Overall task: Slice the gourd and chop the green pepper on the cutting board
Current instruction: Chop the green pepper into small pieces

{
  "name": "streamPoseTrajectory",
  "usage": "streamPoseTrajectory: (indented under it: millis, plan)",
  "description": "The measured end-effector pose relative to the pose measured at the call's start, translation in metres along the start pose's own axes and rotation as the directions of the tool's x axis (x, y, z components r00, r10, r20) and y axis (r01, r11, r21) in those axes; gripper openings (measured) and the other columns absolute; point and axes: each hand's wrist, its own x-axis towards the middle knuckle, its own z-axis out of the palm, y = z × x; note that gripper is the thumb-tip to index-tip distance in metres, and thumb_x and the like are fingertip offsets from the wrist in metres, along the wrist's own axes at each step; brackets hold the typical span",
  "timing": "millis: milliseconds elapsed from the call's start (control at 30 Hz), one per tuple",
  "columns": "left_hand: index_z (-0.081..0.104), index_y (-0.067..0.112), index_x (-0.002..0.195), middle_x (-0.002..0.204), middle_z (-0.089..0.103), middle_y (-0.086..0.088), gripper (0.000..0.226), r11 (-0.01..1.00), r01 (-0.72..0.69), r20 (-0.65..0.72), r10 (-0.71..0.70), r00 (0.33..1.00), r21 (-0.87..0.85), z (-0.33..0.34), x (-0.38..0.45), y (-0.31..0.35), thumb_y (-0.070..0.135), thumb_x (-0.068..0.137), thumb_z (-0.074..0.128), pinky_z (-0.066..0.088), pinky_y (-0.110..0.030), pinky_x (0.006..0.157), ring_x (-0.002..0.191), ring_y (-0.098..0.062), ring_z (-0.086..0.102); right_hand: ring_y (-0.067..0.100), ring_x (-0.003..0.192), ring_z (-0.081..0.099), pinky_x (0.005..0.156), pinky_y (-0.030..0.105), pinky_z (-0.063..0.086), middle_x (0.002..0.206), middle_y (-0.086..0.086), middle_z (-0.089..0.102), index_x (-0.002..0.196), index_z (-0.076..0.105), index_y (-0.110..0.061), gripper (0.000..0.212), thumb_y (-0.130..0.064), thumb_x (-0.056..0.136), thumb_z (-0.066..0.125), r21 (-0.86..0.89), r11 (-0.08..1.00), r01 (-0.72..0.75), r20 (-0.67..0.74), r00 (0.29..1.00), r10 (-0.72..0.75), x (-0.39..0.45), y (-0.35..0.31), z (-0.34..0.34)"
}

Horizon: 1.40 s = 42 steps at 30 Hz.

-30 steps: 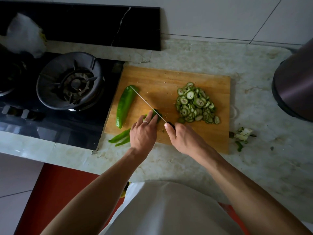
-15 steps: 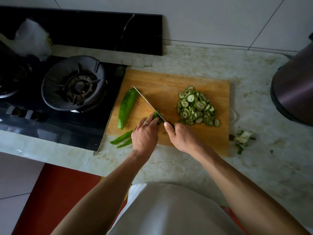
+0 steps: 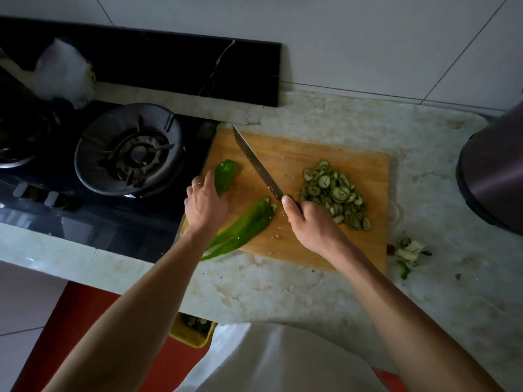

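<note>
On the wooden cutting board (image 3: 325, 154), the right hand (image 3: 314, 224) gripped the knife (image 3: 259, 165) by its handle, blade angled toward the stove (image 3: 127, 154). The left hand (image 3: 205, 205) curled around a green pepper piece (image 3: 225, 175) at the board's left edge. Halved pepper strips (image 3: 243, 226) lay between the hands, gourd slices (image 3: 335, 193) heaped to the right.

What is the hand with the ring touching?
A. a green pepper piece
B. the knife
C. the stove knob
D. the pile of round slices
A: the left hand with the ring rests its fingers on the green pepper piece at the board's left side, while the right hand holds the knife and the pile of slices lies untouched.
</note>
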Motion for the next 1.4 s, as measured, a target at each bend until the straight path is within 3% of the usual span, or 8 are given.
streamPoseTrajectory:
  millis: [133, 233, 367, 567, 667, 800, 1033, 1400]
  plan:
    - [0.042, 0.019, 0.148, 0.135, 0.052, -0.015, 0.061, 0.988, -0.157, 0.037, 0.156, 0.987, 0.011, -0.002, 0.026, 0.010, 0.018, 0.090, 0.064, 0.047, -0.047, 0.093, 0.125, -0.035, 0.047, 0.016, 0.055, 0.057, 0.053, 0.032, 0.043, 0.061, 0.003, 0.059, 0.064, 0.049, -0.022, 0.052, -0.052, 0.103, 0.031, -0.003, 1.000, -0.020, -0.014, 1.000, 0.020, 0.003, 0.004, -0.007]
    - [0.048, 0.021, 0.145, 0.134, 0.057, -0.010, 0.065, 0.925, -0.379, 0.053, 0.379, 0.924, -0.005, -0.005, 0.047, 0.033, 0.009, 0.084, 0.067, 0.046, -0.045, 0.096, 0.123, -0.033, 0.052, 0.007, 0.047, 0.050, 0.046, 0.022, 0.034, 0.056, 0.000, 0.054, 0.063, 0.050, -0.018, 0.053, -0.049, 0.103, 0.034, 0.027, 0.999, -0.040, -0.037, 0.998, 0.041, 0.000, 0.010, -0.010]
    - [0.057, 0.022, 0.135, 0.131, 0.064, -0.003, 0.059, 0.846, -0.533, 0.110, 0.529, 0.841, 0.005, 0.003, 0.067, 0.059, 0.003, 0.079, 0.065, 0.047, -0.043, 0.099, 0.120, -0.030, 0.058, 0.015, 0.056, 0.055, 0.056, 0.036, 0.042, 0.061, 0.004, 0.058, 0.070, 0.056, -0.012, 0.055, -0.052, 0.101, 0.034, 0.071, 0.994, -0.089, -0.069, 0.993, 0.094, -0.006, 0.019, -0.011]
    - [0.073, 0.013, 0.109, 0.109, 0.071, -0.007, 0.024, 0.837, -0.509, -0.217, 0.468, 0.857, -0.202, 0.016, 0.017, 0.045, 0.010, 0.085, 0.070, 0.057, -0.038, 0.079, 0.098, -0.026, 0.066, 0.018, 0.061, 0.059, 0.061, 0.036, 0.044, 0.065, 0.007, 0.062, 0.069, 0.055, -0.014, 0.053, -0.051, 0.102, 0.035, 0.081, 0.994, -0.080, -0.104, 0.991, 0.088, -0.011, 0.022, -0.006]
    - [0.074, 0.019, 0.108, 0.112, 0.070, -0.002, 0.022, 0.818, -0.547, -0.146, 0.528, 0.837, -0.179, 0.021, -0.029, 0.028, 0.023, 0.087, 0.074, 0.058, -0.035, 0.071, 0.097, -0.020, 0.065, 0.022, 0.065, 0.062, 0.065, 0.038, 0.046, 0.069, 0.012, 0.065, 0.075, 0.059, -0.008, 0.054, -0.047, 0.103, 0.036, 0.099, 0.993, -0.067, -0.073, 0.995, 0.074, -0.014, 0.019, 0.000]
    - [0.065, 0.022, 0.127, 0.128, 0.062, -0.003, 0.043, 0.838, -0.539, -0.031, 0.538, 0.842, -0.080, 0.037, -0.058, 0.013, 0.032, 0.086, 0.075, 0.056, -0.044, 0.087, 0.111, -0.026, 0.060, 0.019, 0.067, 0.062, 0.063, 0.036, 0.046, 0.069, 0.006, 0.065, 0.071, 0.056, -0.019, 0.049, -0.050, 0.102, 0.036, 0.058, 0.998, -0.035, -0.034, 0.999, 0.037, -0.015, 0.015, 0.011]
    - [0.067, 0.022, 0.127, 0.129, 0.063, -0.003, 0.040, 0.870, -0.490, -0.125, 0.480, 0.868, -0.060, 0.041, -0.059, -0.011, 0.032, 0.089, 0.073, 0.055, -0.041, 0.085, 0.110, -0.029, 0.062, 0.017, 0.057, 0.057, 0.054, 0.032, 0.036, 0.059, 0.001, 0.056, 0.063, 0.047, -0.020, 0.050, -0.052, 0.101, 0.039, 0.000, 0.998, -0.056, -0.035, 0.998, 0.056, -0.019, 0.015, 0.013]
    - [0.066, 0.019, 0.130, 0.137, 0.061, -0.005, 0.039, 0.901, -0.432, -0.207, 0.416, 0.886, -0.042, 0.043, -0.058, -0.029, 0.027, 0.092, 0.069, 0.054, -0.045, 0.087, 0.115, -0.032, 0.059, 0.031, 0.071, 0.058, 0.058, 0.033, 0.036, 0.069, 0.005, 0.055, 0.076, 0.051, -0.016, 0.048, -0.054, 0.101, 0.037, -0.132, 0.983, -0.126, -0.015, 0.992, 0.125, -0.028, 0.020, 0.022]
